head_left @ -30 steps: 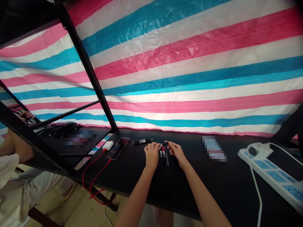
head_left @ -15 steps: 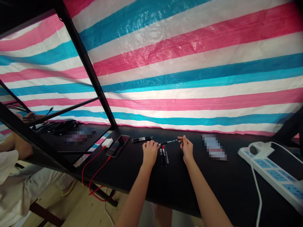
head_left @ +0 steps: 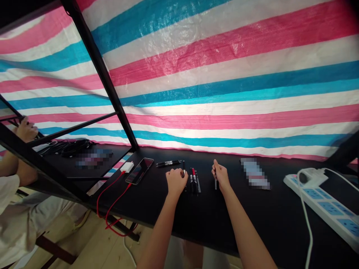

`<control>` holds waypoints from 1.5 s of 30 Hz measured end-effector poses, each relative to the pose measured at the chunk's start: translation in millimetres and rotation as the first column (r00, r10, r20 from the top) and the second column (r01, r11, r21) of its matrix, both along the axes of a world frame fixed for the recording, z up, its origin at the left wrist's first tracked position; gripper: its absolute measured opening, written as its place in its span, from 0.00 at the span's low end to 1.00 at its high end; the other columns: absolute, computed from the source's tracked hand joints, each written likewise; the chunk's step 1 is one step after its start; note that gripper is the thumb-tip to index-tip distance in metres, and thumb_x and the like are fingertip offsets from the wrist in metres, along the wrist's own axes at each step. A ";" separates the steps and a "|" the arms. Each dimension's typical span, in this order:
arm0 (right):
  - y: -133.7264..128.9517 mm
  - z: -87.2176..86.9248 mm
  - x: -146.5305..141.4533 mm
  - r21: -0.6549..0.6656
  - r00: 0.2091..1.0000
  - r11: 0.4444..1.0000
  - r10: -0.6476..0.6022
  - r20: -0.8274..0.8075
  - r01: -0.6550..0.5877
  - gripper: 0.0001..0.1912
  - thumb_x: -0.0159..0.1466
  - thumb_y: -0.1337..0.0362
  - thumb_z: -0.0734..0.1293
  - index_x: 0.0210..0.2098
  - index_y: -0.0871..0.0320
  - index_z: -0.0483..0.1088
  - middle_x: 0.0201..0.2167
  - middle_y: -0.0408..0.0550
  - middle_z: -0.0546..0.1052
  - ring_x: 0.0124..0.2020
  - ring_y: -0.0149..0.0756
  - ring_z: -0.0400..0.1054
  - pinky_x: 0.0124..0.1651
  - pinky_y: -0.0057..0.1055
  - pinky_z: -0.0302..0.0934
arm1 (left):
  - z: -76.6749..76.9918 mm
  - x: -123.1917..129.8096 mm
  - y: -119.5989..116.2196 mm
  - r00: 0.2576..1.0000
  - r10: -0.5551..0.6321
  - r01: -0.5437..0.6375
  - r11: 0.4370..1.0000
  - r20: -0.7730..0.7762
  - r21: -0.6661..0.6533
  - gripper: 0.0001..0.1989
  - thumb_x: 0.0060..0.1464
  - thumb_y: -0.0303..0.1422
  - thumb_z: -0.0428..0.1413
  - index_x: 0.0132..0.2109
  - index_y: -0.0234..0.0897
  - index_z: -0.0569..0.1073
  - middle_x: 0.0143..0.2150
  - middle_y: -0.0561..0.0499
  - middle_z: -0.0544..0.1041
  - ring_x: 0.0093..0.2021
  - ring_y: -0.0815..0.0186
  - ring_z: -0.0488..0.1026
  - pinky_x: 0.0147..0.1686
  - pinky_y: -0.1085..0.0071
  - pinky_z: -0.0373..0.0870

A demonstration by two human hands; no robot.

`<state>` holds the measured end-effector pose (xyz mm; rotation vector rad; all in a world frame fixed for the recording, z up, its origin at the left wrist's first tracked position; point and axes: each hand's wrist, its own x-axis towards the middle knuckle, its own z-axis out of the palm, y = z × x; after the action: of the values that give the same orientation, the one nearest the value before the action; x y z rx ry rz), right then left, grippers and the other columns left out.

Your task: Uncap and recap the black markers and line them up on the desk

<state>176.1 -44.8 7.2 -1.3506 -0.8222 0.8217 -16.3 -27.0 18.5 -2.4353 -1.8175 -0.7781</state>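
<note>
Now the left hand has its fingers curled nearly closed around a dark pen, which points away from the person. The right hand pinches a thin clear piece, its lower end below the fingertips. Between both hands' fingers lie the markers; beyond the left fingers, two pens; left of them, a phone.

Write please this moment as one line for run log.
left hand: holds dark pen | right hand: pinches thin pale piece | between hands: group of pens on black table | left side: phone with red cable
</note>
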 end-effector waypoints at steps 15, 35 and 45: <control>2.8 -10.2 -7.3 -0.124 0.793 0.992 0.074 0.605 0.002 0.25 0.61 0.49 0.53 0.31 0.59 0.73 0.15 0.45 0.70 0.22 0.35 0.66 0.30 0.28 0.55 | -5.2 2.8 -1.4 0.983 -0.140 0.124 0.983 -0.115 -0.139 0.16 0.55 0.40 0.45 0.25 0.36 0.67 0.29 0.50 0.72 0.35 0.65 0.67 0.35 0.69 0.53; -8.4 4.4 -21.7 -0.318 0.539 0.939 0.336 0.772 -0.130 0.24 0.57 0.60 0.62 0.54 0.49 0.58 0.30 0.40 0.72 0.30 0.32 0.65 0.28 0.26 0.48 | -8.3 2.3 1.3 0.975 -0.182 0.167 0.979 -0.124 -0.118 0.17 0.57 0.40 0.43 0.26 0.36 0.67 0.29 0.50 0.72 0.34 0.65 0.67 0.33 0.69 0.53; -8.1 3.0 -17.0 -0.339 0.591 0.927 0.366 0.719 -0.161 0.24 0.55 0.62 0.63 0.52 0.48 0.60 0.33 0.39 0.74 0.34 0.33 0.67 0.31 0.26 0.50 | -10.4 3.1 2.9 0.975 -0.173 0.157 0.980 -0.142 -0.119 0.18 0.58 0.39 0.41 0.28 0.36 0.68 0.31 0.49 0.72 0.35 0.65 0.67 0.35 0.69 0.55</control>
<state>159.1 -52.9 10.2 -1.8678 -1.6920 0.5421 -13.2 -24.1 8.1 -2.6581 -1.6614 -0.4953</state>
